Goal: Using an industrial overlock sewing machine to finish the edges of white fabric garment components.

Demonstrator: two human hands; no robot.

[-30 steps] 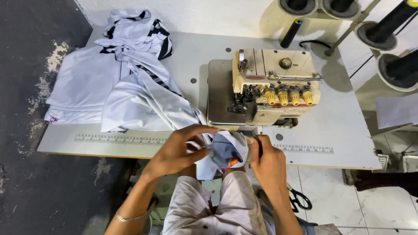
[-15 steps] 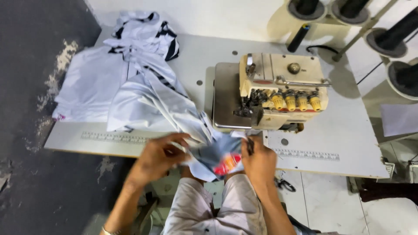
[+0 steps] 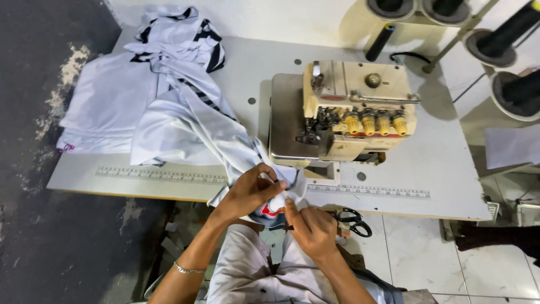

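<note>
My left hand and my right hand both pinch a bunched white garment at the table's front edge, just below the cream overlock sewing machine. The gripped part shows a red and blue patch between my fingers. From my hands the cloth trails up and left across the white table. A thin bracelet sits on my left wrist.
A pile of white cloth with black stripes lies at the table's back left. Black-handled scissors hang under the front edge. Dark thread cones stand at the back right. A ruler strip runs along the table's front.
My hands have drawn closer together over the bunched cloth and sit slightly nearer the machine. The view has shifted a little.
</note>
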